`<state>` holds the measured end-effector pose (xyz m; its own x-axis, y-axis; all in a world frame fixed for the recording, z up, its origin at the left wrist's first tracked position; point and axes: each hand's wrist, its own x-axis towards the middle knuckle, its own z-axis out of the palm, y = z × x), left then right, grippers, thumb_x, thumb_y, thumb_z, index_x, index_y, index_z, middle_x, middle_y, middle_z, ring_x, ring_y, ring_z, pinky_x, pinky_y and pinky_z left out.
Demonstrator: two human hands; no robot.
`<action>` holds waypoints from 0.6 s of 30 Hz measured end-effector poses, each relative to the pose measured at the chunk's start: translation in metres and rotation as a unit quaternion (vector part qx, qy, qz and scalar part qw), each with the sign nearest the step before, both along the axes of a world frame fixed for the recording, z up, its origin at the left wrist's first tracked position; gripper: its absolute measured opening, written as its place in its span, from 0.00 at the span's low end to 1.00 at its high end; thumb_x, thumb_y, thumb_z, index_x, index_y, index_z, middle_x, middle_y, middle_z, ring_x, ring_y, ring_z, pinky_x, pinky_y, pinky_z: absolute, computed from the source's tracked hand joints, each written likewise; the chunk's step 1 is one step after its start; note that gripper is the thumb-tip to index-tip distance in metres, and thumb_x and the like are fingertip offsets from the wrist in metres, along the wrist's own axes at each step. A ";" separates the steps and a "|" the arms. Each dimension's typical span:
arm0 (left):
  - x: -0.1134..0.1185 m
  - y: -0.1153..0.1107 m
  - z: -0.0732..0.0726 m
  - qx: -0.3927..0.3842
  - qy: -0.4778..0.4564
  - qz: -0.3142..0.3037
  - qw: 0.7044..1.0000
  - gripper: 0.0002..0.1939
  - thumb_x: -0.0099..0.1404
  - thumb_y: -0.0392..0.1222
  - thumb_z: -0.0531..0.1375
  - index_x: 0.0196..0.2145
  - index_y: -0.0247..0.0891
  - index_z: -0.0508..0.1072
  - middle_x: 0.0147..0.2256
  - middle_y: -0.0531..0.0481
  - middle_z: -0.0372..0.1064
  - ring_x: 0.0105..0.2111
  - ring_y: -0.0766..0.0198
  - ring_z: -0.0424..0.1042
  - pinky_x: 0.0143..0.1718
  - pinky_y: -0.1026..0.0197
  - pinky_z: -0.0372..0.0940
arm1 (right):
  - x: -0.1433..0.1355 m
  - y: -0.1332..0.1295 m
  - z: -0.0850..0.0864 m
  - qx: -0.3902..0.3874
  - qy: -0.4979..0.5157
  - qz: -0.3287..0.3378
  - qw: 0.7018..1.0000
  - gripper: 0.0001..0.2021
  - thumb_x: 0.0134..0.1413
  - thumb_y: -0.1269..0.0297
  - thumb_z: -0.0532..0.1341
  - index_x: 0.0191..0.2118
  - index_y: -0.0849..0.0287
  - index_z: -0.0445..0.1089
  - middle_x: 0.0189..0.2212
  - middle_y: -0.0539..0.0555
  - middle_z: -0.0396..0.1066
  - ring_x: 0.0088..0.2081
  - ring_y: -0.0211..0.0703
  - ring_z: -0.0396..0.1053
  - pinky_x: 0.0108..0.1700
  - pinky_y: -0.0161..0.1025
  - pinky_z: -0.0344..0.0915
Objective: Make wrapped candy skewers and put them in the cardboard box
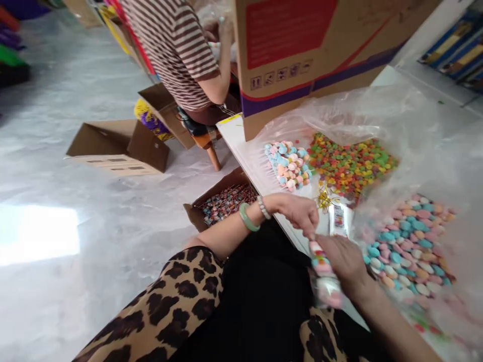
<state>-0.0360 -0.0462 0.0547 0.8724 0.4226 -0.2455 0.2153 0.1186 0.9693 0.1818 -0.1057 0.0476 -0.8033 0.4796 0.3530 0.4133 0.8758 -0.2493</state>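
Observation:
A candy skewer (pixel 321 264) in a clear bag hangs over the table's near edge, with pink, white and coloured sweets in it. My left hand (pixel 300 213), with a green bangle and a beaded bracelet at the wrist, pinches its upper end. My right hand (pixel 343 259) is closed around its side, the fingers partly hidden. Beyond my hands lie gold twist ties (pixel 325 197) and a pack of clear bags (pixel 339 220). Finished-looking marshmallow skewers (pixel 289 165) lie in a pile at the table's far left.
Fruit-coloured gummy rings (pixel 350 163) and loose pastel marshmallows (pixel 411 246) lie on clear plastic sheeting (pixel 422 146). A tall carton (pixel 287 70) stands at the back. A box of small wrapped items (pixel 230 201) is below the table's left edge. A person in a striped top (pixel 169 50) sits beyond.

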 end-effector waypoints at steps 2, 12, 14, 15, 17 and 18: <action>-0.001 -0.003 0.012 0.215 0.098 0.057 0.970 0.05 0.52 0.35 0.66 0.20 0.36 0.75 0.16 0.52 0.64 0.19 0.66 0.61 0.22 0.61 0.55 | -0.015 0.016 0.009 0.030 -0.081 0.008 0.996 0.11 0.61 0.73 0.52 0.31 0.61 0.70 0.21 0.54 0.68 0.24 0.41 0.63 0.31 0.39 0.58; 0.037 -0.043 -0.044 0.143 -0.042 0.616 0.774 0.16 0.68 0.53 0.53 0.42 0.39 0.69 0.31 0.48 0.70 0.30 0.62 0.71 0.37 0.57 0.67 | -0.058 0.050 -0.016 -0.308 0.209 -0.208 0.904 0.18 0.62 0.69 0.47 0.21 0.54 0.60 0.11 0.38 0.48 0.12 0.33 0.44 0.17 0.31 0.51; 0.027 -0.044 -0.056 -0.105 -0.117 0.505 0.849 0.26 0.65 0.65 0.50 0.41 0.38 0.68 0.28 0.49 0.69 0.26 0.62 0.71 0.31 0.58 0.67 | -0.055 0.040 -0.028 -0.306 0.221 -0.178 0.909 0.18 0.63 0.67 0.48 0.21 0.55 0.62 0.13 0.40 0.52 0.14 0.33 0.49 0.19 0.31 0.53; 0.022 -0.044 -0.060 -0.204 -0.128 0.411 0.879 0.30 0.63 0.69 0.48 0.39 0.37 0.67 0.26 0.48 0.69 0.25 0.61 0.71 0.27 0.59 0.67 | -0.051 0.035 -0.032 -0.285 0.214 -0.171 0.919 0.17 0.62 0.65 0.51 0.21 0.55 0.63 0.14 0.42 0.56 0.17 0.33 0.53 0.21 0.31 0.54; 0.011 -0.047 -0.067 -0.297 -0.110 0.280 0.906 0.33 0.61 0.72 0.49 0.36 0.36 0.67 0.24 0.48 0.68 0.22 0.60 0.70 0.21 0.62 0.63 | -0.043 0.027 -0.041 -0.237 0.169 -0.152 0.944 0.14 0.59 0.62 0.57 0.22 0.57 0.67 0.17 0.46 0.61 0.21 0.35 0.58 0.25 0.32 0.55; 0.007 -0.048 -0.069 -0.296 -0.089 0.254 0.916 0.31 0.61 0.71 0.51 0.35 0.36 0.68 0.23 0.49 0.67 0.21 0.62 0.68 0.19 0.64 0.60 | -0.039 0.025 -0.045 -0.225 0.143 -0.147 0.953 0.13 0.58 0.62 0.58 0.23 0.58 0.68 0.18 0.48 0.63 0.22 0.36 0.59 0.26 0.33 0.56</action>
